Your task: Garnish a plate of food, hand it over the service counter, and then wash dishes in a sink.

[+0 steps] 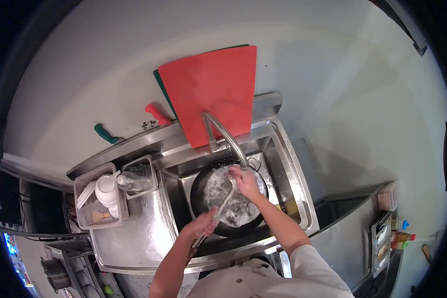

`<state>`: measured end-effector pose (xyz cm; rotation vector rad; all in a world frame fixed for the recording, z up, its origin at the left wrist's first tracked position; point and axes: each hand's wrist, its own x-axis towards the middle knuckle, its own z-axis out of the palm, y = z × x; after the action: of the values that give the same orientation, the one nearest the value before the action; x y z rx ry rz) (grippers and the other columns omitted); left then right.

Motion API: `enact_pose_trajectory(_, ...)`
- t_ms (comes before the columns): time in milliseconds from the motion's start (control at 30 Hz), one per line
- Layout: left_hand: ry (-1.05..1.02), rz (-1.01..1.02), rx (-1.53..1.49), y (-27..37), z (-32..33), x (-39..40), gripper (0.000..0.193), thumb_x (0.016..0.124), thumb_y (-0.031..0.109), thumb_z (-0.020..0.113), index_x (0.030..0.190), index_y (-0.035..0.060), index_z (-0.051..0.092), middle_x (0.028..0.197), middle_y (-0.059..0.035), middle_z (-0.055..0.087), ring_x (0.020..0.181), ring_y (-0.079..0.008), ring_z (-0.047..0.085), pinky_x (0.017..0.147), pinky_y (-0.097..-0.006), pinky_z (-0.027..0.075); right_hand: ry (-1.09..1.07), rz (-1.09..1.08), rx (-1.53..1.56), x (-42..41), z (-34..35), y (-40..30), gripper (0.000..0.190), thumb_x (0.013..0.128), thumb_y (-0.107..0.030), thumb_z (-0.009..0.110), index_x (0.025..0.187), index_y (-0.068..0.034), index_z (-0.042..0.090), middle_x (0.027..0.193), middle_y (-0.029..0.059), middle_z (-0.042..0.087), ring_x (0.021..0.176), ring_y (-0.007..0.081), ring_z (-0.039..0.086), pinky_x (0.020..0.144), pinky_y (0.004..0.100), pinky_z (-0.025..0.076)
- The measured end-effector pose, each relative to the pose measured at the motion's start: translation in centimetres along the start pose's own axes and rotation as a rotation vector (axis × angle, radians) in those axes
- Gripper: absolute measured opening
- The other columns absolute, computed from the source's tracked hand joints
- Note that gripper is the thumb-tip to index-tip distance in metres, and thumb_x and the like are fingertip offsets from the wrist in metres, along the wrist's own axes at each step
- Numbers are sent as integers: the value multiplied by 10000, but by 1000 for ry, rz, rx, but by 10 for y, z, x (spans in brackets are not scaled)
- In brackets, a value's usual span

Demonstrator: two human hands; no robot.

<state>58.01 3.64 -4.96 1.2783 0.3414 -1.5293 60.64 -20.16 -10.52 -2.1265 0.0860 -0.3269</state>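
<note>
My left hand [205,222] is closed around the handle of a long metal kitchen utensil [226,201], whose lower end points back toward me. At the utensil's upper end, my right hand [245,183] grips around its head, directly below the faucet spout [240,156]. The shape of that head is hidden by the fingers and water. Beneath both hands, a large dark wok or pan [200,193] sits in the stainless steel sink [179,208]. Foamy water [242,218] fills its middle.
Red [212,85] and green cutting boards lean on the wall behind the faucet. Left on the drainboard [134,238] are a plastic basket [82,216] of white containers and a metal pan [154,175] with a scourer and clear bottle. Red [158,114] and green knife handles [106,134] protrude behind the backsplash.
</note>
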Motion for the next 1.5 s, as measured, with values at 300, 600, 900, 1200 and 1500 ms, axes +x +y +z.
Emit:
enact_pose_trajectory(300,85,35,18,1,1,-7,496,965,537,328,696,124,381,519,36,300,395,-85,259,357,-253,219,28,193,19,-10,8,-12,249,871,-110,525,1077,4,607,1039,140,637,940,347,604,836,412,473)
enact_pose_trajectory(600,770,490,1336,-14,4,4,494,940,475,426,846,18,588,732,-173,652,669,-303,663,623,-425,536,-92,152,54,4,-21,-15,210,825,-206,634,831,1,666,636,139,613,601,285,613,604,351,490)
enact_pose_trajectory(900,992,413,1446,-9,27,-9,227,855,251,571,902,29,562,778,-154,660,671,-310,676,592,-392,559,-201,504,626,5,-21,-33,113,857,-36,593,859,43,674,738,92,669,619,135,610,581,257,506)
enact_pose_trajectory(1200,1073,492,1432,-9,24,-8,220,791,205,619,885,34,517,808,-139,640,700,-299,669,591,-387,553,155,339,111,10,-44,8,306,851,-236,625,1048,-1,632,901,139,675,796,247,651,627,331,532)
enact_pose_trajectory(1500,868,720,1374,14,51,18,258,810,241,614,928,41,501,808,-154,639,686,-324,650,619,-409,538,-235,316,-126,26,-140,17,342,824,-92,554,1158,-32,603,849,254,649,640,291,672,646,364,547)
